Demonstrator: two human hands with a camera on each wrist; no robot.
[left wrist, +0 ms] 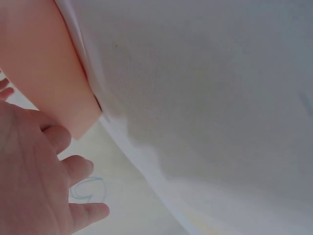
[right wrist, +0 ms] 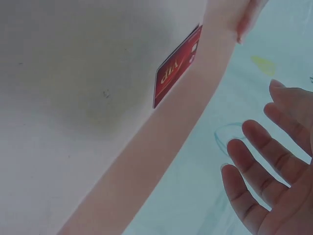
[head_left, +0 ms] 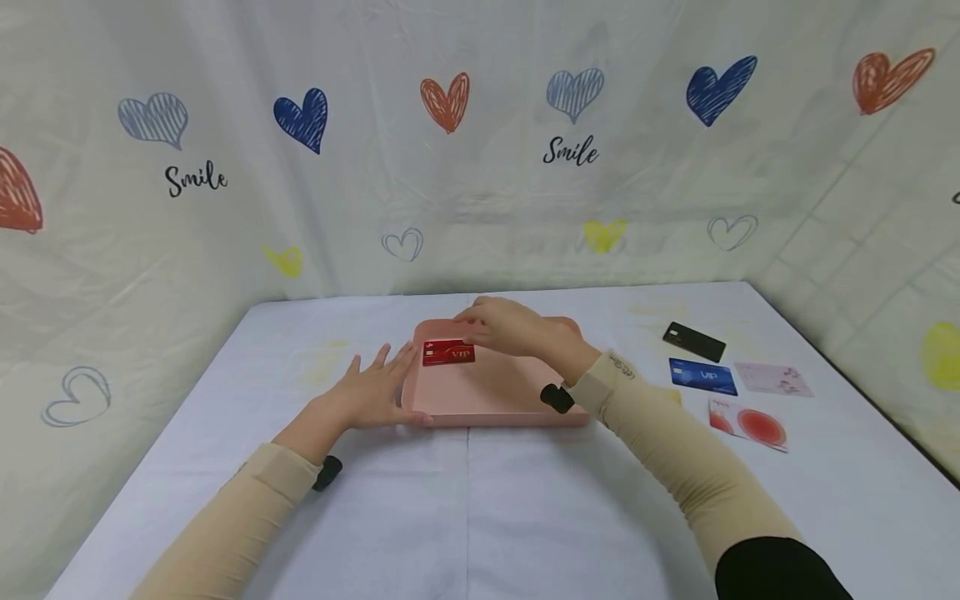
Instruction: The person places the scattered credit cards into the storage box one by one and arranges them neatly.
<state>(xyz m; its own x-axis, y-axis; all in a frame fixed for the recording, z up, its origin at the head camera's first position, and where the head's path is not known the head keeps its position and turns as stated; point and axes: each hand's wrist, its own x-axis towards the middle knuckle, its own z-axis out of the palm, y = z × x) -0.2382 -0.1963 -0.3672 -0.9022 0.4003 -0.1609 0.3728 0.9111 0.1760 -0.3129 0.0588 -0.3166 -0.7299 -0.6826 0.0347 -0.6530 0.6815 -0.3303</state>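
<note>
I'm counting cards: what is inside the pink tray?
In the head view, a red card shows at the left of the tray. Anything under the card is hidden, as is whatever the right hand covers.

- Site: small enclosed booth or corner fitted round a table; whether in a home, lab or office cannot be told.
- Walls: pale, softly rippled sheeting (head_left: 495, 208) at back and both sides, printed with scribbled hearts (head_left: 302, 121) and the word "Smile" (head_left: 572, 151).
- Right side: faint grid lines (head_left: 832, 187); creases or wall joints, unclear.
- Surface: white-covered table (head_left: 525, 525), far edge close to the backdrop.
- Equipment: black wrist-worn devices (head_left: 327, 473), consistent with a recording set-up.
</note>
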